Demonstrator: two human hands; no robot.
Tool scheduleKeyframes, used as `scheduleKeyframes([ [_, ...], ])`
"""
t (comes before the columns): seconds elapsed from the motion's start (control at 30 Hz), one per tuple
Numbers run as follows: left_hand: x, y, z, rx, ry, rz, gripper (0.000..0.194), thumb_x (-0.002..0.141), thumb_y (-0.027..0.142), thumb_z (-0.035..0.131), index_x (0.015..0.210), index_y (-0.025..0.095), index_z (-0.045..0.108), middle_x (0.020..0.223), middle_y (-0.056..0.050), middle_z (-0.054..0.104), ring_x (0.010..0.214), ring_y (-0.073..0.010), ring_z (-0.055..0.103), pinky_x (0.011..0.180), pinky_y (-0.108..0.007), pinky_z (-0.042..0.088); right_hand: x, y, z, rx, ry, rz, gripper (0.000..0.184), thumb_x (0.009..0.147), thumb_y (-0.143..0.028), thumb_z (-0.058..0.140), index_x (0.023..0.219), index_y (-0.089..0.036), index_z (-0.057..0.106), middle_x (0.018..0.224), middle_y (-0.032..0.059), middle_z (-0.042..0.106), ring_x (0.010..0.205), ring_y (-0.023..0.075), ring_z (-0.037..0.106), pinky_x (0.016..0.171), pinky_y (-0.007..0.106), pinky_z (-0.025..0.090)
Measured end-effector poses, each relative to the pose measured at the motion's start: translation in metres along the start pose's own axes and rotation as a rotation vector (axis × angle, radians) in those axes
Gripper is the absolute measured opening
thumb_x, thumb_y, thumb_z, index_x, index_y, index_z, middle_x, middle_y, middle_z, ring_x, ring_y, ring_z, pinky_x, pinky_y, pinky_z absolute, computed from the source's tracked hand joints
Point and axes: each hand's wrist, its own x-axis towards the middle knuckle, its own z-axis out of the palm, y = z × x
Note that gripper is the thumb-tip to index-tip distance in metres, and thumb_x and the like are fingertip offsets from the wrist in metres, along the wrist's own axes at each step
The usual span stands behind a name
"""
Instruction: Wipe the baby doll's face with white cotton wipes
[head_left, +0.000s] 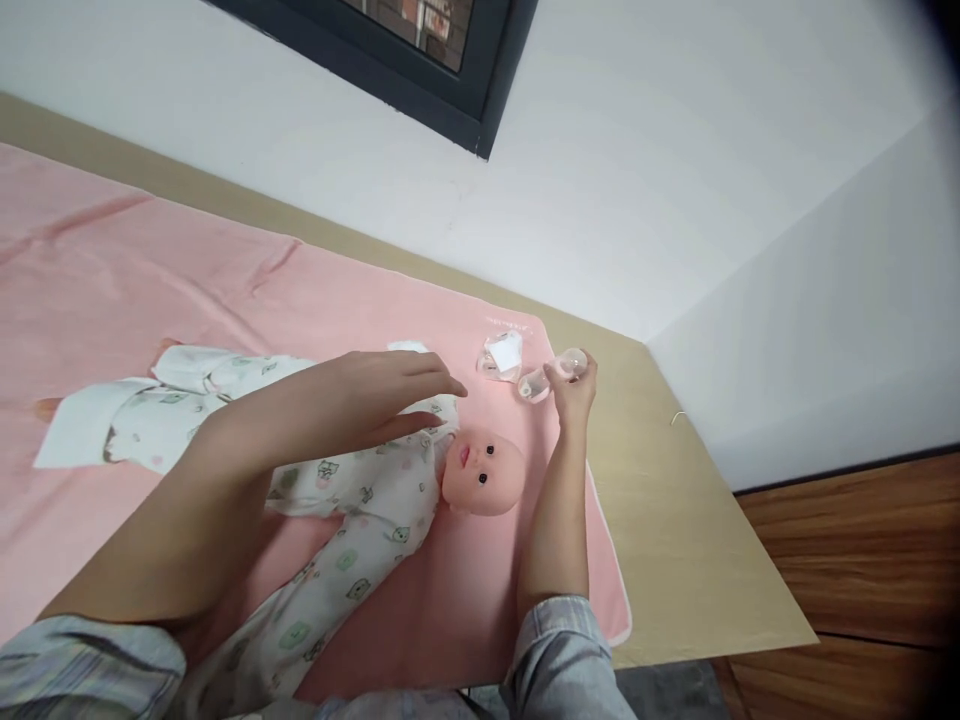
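A baby doll (pixel 484 475) lies on its back, face up, in white pyjamas (pixel 367 490) with a green and brown animal print. My left hand (pixel 397 390) hovers over the doll's chest and near shoulder, fingers stretched out with nothing in them. Past the doll's head, my right hand (pixel 574 395) is closed around a small clear bottle (pixel 534 386), which tilts down to the left. Part of the bottle is hidden by my fingers. Close to its left end lies a clear plastic packet (pixel 501 355) with a white patch.
A pink blanket (pixel 187 265) is spread under the doll, with several creases at the left. It covers much of a tan tabletop (pixel 660 540). A white wall (pixel 600 150) with a dark-framed window (pixel 480 110) stands behind. Brown wooden panels (pixel 862 540) are at the right.
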Motion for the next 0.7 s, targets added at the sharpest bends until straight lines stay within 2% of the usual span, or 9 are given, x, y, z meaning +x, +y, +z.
scheduleKeyframes([
  [0.07, 0.006, 0.000, 0.001, 0.057, 0.013, 0.044, 0.031, 0.105, 0.032, 0.045, 0.129, 0.027, 0.064, 0.131, -0.005, 0.066, 0.111, -0.0231, 0.067, 0.094, -0.034, 0.052, -0.006, -0.016, -0.004, 0.151, -0.018, -0.050, 0.079, 0.063, -0.041, 0.080, 0.132, -0.017, 0.050, 0.126, 0.0128, 0.063, 0.106, 0.0225, 0.066, 0.096, 0.038, 0.054],
  [0.13, 0.013, 0.002, 0.004, 0.102, 0.064, 0.030, 0.032, 0.105, 0.029, 0.043, 0.130, 0.024, 0.063, 0.134, -0.007, 0.064, 0.115, -0.0242, 0.065, 0.093, -0.034, 0.052, -0.018, -0.038, -0.005, 0.269, -0.075, -0.082, 0.080, 0.064, -0.042, 0.083, 0.132, -0.020, 0.048, 0.127, 0.0118, 0.062, 0.107, 0.0225, 0.067, 0.097, 0.040, 0.056],
  [0.27, 0.027, 0.008, 0.012, 0.069, 0.167, -0.049, 0.036, 0.104, 0.030, 0.046, 0.139, 0.022, 0.055, 0.137, -0.008, 0.062, 0.120, -0.0232, 0.062, 0.094, -0.033, 0.051, -0.060, -0.090, 0.001, 0.375, -0.258, -0.198, 0.086, 0.067, -0.044, 0.085, 0.141, -0.029, 0.043, 0.129, 0.0089, 0.061, 0.116, 0.0234, 0.066, 0.101, 0.042, 0.057],
  [0.37, 0.034, 0.013, 0.015, 0.037, 0.164, -0.106, 0.045, 0.101, 0.037, 0.054, 0.144, 0.022, 0.049, 0.141, -0.008, 0.061, 0.125, -0.0256, 0.060, 0.099, -0.036, 0.048, -0.092, -0.117, 0.013, 0.391, -0.442, -0.227, 0.087, 0.070, -0.049, 0.084, 0.144, -0.033, 0.042, 0.136, 0.0084, 0.058, 0.122, 0.0248, 0.063, 0.102, 0.043, 0.058],
  [0.5, 0.038, 0.015, 0.014, -0.025, 0.133, -0.163, 0.052, 0.095, 0.041, 0.060, 0.143, 0.022, 0.049, 0.137, -0.006, 0.065, 0.115, -0.0268, 0.065, 0.096, -0.037, 0.048, -0.117, -0.128, 0.025, 0.386, -0.515, -0.240, 0.080, 0.073, -0.053, 0.083, 0.142, -0.035, 0.046, 0.144, 0.0061, 0.053, 0.132, 0.0255, 0.057, 0.104, 0.044, 0.058],
  [0.6, 0.038, 0.015, 0.015, -0.022, 0.163, -0.170, 0.051, 0.094, 0.039, 0.059, 0.140, 0.020, 0.050, 0.139, -0.007, 0.064, 0.114, -0.0269, 0.066, 0.097, -0.037, 0.048, -0.122, -0.131, 0.026, 0.387, -0.518, -0.246, 0.078, 0.075, -0.055, 0.081, 0.142, -0.034, 0.046, 0.144, 0.0058, 0.053, 0.137, 0.0257, 0.053, 0.107, 0.044, 0.057],
  [0.7, 0.036, 0.012, 0.016, 0.027, 0.163, -0.160, 0.056, 0.094, 0.035, 0.058, 0.147, 0.022, 0.045, 0.144, -0.006, 0.060, 0.120, -0.0266, 0.063, 0.102, -0.037, 0.045, -0.122, -0.135, 0.021, 0.406, -0.520, -0.238, 0.076, 0.076, -0.057, 0.080, 0.139, -0.033, 0.046, 0.142, 0.0074, 0.055, 0.136, 0.0263, 0.055, 0.108, 0.048, 0.056],
])
